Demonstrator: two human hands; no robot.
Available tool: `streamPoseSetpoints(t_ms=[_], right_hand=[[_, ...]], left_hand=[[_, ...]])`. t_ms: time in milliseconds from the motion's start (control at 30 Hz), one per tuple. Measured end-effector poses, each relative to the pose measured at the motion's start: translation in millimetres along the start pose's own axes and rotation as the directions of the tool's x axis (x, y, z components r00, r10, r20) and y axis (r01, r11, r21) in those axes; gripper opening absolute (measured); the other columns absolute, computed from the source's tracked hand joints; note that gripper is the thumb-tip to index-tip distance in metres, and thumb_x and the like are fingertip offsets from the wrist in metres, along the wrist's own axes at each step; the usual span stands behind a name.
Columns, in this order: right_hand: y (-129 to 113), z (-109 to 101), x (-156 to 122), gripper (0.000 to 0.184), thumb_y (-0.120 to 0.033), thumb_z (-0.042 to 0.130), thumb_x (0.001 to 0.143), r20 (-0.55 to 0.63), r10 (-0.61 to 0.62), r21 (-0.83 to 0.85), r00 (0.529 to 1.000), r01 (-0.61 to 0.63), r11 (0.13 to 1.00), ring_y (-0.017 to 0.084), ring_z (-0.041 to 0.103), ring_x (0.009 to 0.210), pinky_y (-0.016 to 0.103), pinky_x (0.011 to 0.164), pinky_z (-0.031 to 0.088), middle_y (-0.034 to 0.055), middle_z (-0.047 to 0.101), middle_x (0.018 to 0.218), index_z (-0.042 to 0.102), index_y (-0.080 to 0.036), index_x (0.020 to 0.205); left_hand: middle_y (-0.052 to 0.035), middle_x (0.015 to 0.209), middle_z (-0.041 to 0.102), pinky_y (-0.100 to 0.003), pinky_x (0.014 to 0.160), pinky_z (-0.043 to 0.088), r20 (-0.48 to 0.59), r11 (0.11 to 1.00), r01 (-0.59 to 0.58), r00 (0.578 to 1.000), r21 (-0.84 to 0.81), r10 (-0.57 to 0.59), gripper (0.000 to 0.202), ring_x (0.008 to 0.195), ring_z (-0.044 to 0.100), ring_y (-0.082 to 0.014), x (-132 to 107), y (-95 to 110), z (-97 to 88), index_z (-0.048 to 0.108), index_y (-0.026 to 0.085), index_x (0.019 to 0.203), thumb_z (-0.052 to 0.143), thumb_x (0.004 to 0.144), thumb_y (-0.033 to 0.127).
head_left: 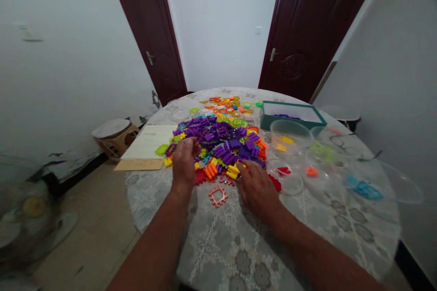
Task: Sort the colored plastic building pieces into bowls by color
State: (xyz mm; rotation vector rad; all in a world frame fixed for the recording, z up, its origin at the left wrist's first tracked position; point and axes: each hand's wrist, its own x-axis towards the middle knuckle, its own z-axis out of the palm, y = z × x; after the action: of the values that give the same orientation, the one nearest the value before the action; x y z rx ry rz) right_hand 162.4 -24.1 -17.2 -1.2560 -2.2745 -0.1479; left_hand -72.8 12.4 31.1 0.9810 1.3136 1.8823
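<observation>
A heap of interlocking plastic building pieces, mostly purple, lies on the table before me. At the heap's left front is my left hand, its fingers curled inward; whatever they may hold is hidden. My right hand rests at the front right, with bent fingers on a yellow building piece. Between the hands are an orange piece and a red piece. A pink square frame piece lies apart, nearer to me.
Clear plastic tubs with a few coloured pieces stand to the right, behind them a green-rimmed box with purple pieces. A pale sheet of board lies at left. More orange pieces are at the back of the round table.
</observation>
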Motion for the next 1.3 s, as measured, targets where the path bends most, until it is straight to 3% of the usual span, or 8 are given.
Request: streamPoseSetpoints(t_ms=[67, 167, 267, 400, 667, 967, 1167, 1300], right_hand=[[3, 2, -2, 0.046, -0.017, 0.056, 0.099, -0.005, 0.02, -0.03, 1.0, -0.021, 0.999, 0.035, 0.053, 0.133, 0.052, 0.114, 0.047, 0.0218, 0.061, 0.143, 0.06, -0.012, 0.145], [8, 6, -4, 0.047, -0.022, 0.057, 0.1, -0.01, 0.051, -0.065, 0.999, -0.052, 0.997, 0.036, 0.053, 0.133, 0.054, 0.113, 0.046, 0.0218, 0.06, 0.144, 0.059, -0.013, 0.147], [12, 11, -4, 0.049, -0.026, 0.057, 0.101, 0.001, 0.083, -0.088, 0.997, -0.083, 0.993, 0.038, 0.052, 0.133, 0.055, 0.111, 0.046, 0.022, 0.059, 0.143, 0.058, -0.014, 0.148], [13, 16, -4, 0.049, -0.027, 0.059, 0.099, 0.018, 0.109, -0.081, 0.994, -0.107, 0.991, 0.039, 0.053, 0.13, 0.055, 0.109, 0.046, 0.0229, 0.059, 0.142, 0.058, -0.014, 0.147], [12, 21, -4, 0.047, -0.021, 0.062, 0.095, 0.019, 0.05, 0.013, 0.999, -0.051, 0.999, 0.037, 0.053, 0.129, 0.056, 0.113, 0.043, 0.0205, 0.061, 0.139, 0.061, -0.016, 0.141], [-5, 23, -8, 0.055, -0.006, 0.055, 0.09, 0.012, -0.234, 0.309, 0.972, 0.219, 0.926, 0.028, 0.055, 0.133, 0.046, 0.115, 0.047, 0.0152, 0.062, 0.145, 0.058, -0.015, 0.144], [8, 12, -3, 0.043, -0.011, 0.057, 0.094, 0.023, 0.055, 0.049, 0.998, -0.056, 0.997, 0.034, 0.056, 0.126, 0.05, 0.111, 0.045, 0.019, 0.065, 0.137, 0.065, -0.014, 0.136], [5, 11, -4, 0.034, -0.02, 0.061, 0.096, 0.123, 0.081, -0.061, 0.989, -0.074, 0.995, 0.034, 0.056, 0.124, 0.047, 0.106, 0.046, 0.0179, 0.066, 0.132, 0.068, -0.017, 0.13]], left_hand=[[-0.0064, 0.104, 0.07, -0.04, 0.093, 0.054, 0.048, 0.931, -0.12, 0.993, 0.346, 0.11, 0.037, 0.1, 0.067, -0.0235, -4, -1, -24.5, 0.07, 0.02, 0.111, 0.059, 0.096, 0.052], [-0.0126, 0.124, 0.067, -0.051, 0.11, 0.047, 0.155, 0.679, -0.274, 0.96, 0.681, 0.232, 0.035, 0.121, 0.062, -0.0301, -18, -13, -57.8, 0.066, 0.02, 0.121, 0.059, 0.098, 0.046], [-0.0158, 0.13, 0.064, -0.055, 0.115, 0.045, 0.314, 0.455, -0.424, 0.901, 0.783, 0.298, 0.045, 0.129, 0.058, -0.033, -34, -33, -77.0, 0.059, 0.019, 0.134, 0.063, 0.097, 0.043], [-0.0194, 0.143, 0.056, -0.06, 0.116, 0.043, 0.452, 0.286, -0.522, 0.848, 0.804, 0.276, 0.066, 0.136, 0.052, -0.0379, -51, -52, -75.3, 0.052, 0.02, 0.145, 0.074, 0.09, 0.049], [-0.0201, 0.148, 0.053, -0.06, 0.118, 0.04, 0.585, 0.297, -0.593, 0.802, 0.749, 0.125, 0.085, 0.138, 0.05, -0.0403, -67, -56, -41.3, 0.054, 0.019, 0.146, 0.088, 0.074, 0.046], [-0.0242, 0.167, 0.032, -0.067, 0.122, 0.032, 0.705, 0.362, -0.645, 0.708, 0.673, -0.048, 0.14, 0.155, 0.029, -0.0484, -77, -53, -51.1, 0.034, 0.026, 0.165, 0.093, 0.048, 0.076], [-0.0226, 0.158, 0.044, -0.064, 0.118, 0.037, 0.629, 0.314, -0.602, 0.777, 0.734, 0.018, 0.129, 0.144, 0.043, -0.0458, -77, -51, -38.8, 0.039, 0.025, 0.163, 0.096, 0.054, 0.064], [-0.0212, 0.148, 0.051, -0.062, 0.116, 0.038, 0.613, 0.284, -0.596, 0.789, 0.751, 0.038, 0.128, 0.134, 0.048, -0.0436, -75, -51, -27.6, 0.046, 0.022, 0.158, 0.097, 0.049, 0.065]])
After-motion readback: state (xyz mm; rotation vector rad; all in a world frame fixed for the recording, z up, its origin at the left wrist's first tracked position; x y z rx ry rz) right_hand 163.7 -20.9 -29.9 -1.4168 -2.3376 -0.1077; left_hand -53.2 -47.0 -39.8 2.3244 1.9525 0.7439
